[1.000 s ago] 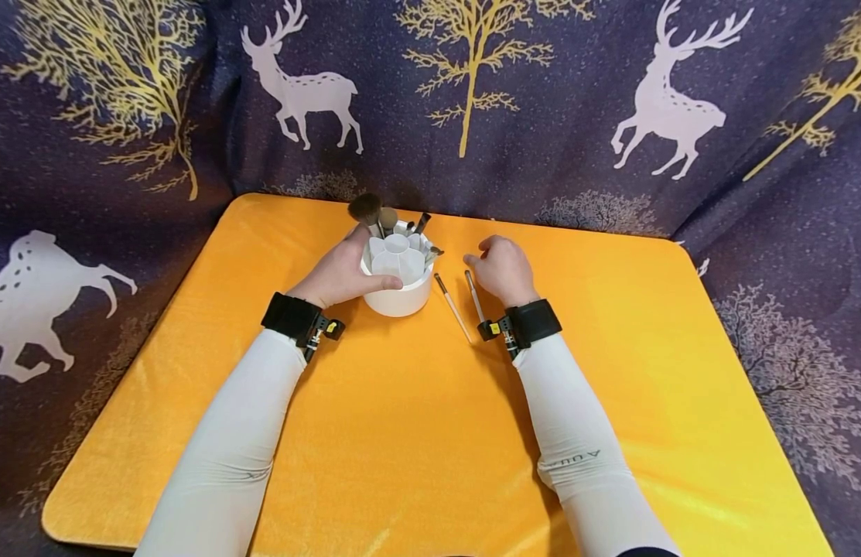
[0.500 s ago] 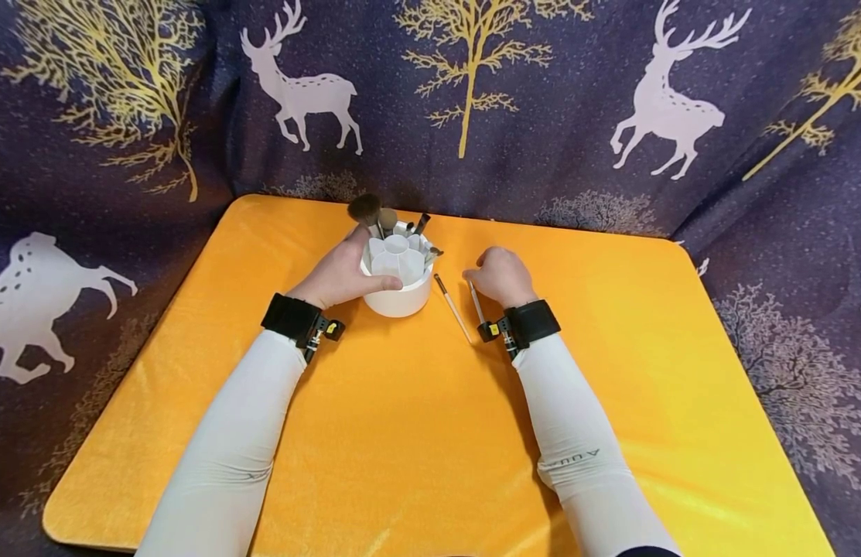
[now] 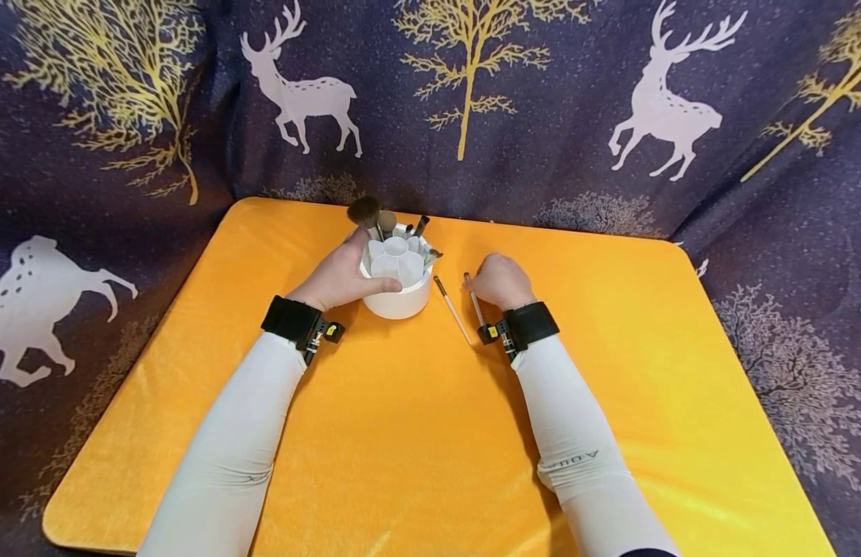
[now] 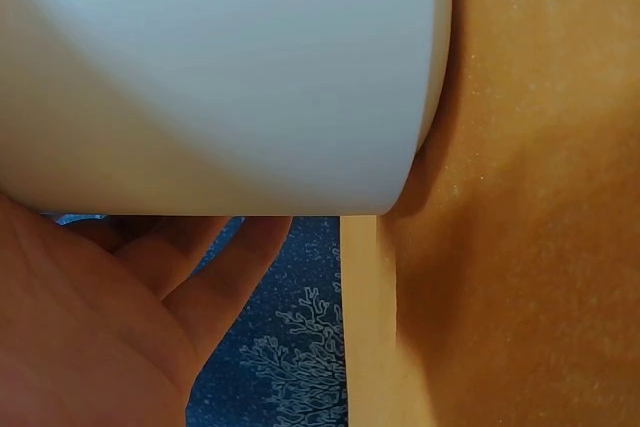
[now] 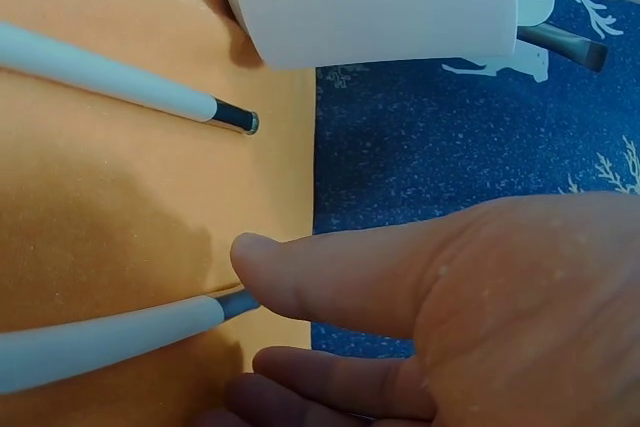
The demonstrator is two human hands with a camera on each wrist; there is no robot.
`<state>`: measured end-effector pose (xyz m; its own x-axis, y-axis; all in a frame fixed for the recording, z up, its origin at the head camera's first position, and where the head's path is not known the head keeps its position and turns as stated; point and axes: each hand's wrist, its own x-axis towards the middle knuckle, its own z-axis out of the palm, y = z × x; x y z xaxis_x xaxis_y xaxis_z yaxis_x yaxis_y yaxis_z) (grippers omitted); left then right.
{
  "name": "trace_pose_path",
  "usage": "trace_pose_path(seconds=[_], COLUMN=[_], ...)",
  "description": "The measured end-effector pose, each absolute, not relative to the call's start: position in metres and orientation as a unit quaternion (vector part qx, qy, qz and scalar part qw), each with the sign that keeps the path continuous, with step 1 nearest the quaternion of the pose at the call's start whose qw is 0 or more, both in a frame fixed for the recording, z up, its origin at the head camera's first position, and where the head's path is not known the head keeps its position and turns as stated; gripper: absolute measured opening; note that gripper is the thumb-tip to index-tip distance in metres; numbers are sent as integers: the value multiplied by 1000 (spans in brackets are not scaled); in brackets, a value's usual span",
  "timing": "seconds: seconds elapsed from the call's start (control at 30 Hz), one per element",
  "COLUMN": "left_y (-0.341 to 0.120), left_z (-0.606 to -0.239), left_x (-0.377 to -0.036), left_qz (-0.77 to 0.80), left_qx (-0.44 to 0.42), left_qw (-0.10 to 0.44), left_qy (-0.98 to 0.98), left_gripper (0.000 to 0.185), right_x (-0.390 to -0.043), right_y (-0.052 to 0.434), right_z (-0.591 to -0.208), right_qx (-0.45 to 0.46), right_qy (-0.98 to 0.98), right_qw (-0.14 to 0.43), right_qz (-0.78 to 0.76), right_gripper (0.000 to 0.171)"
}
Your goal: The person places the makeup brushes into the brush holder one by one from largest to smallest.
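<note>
A round white brush holder (image 3: 395, 298) with petal-shaped compartments stands toward the back of the table, several makeup brushes upright or leaning in it. My left hand (image 3: 339, 272) grips its left side, thumb along the front rim and fingers around the back. To its right lie two thin white-handled makeup brushes. The left one (image 3: 454, 311) is untouched. At the other, the right makeup brush (image 5: 120, 337), my right hand (image 3: 501, 280) pinches the metal collar near the bristle end. In the right wrist view the thumb covers that end, and the index fingertip's contact is hidden.
An orange cloth covers the table (image 3: 402, 433), which has rounded corners. Behind it hangs a dark blue curtain (image 3: 527, 170) with deer and tree prints. A large fluffy brush (image 3: 363, 210) sticks up highest from the holder, near the left fingers.
My right hand has come down and slightly toward me onto the right brush, thumb and fingers closing at its collar. My left hand and the holder have stayed in place.
</note>
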<state>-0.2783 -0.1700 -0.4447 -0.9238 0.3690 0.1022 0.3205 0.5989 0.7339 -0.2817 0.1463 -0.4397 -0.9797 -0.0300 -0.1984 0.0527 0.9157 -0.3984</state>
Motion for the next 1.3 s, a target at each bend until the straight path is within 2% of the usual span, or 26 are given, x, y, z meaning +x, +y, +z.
trace_pose_path(seconds=[0.7, 1.3], left_y=[-168, -167], left_z=[-443, -442], left_x=[-275, -272], left_qz=[412, 416], left_qx=[196, 206], left_qw=[25, 19], left_qy=[890, 885], left_gripper=[123, 123], right_x=[-280, -276], right_y=[146, 145], right_z=[-439, -442], right_qx=[12, -2], right_qy=[971, 974], right_qw=[127, 103], right_qz=[-203, -202], right_gripper=[41, 28])
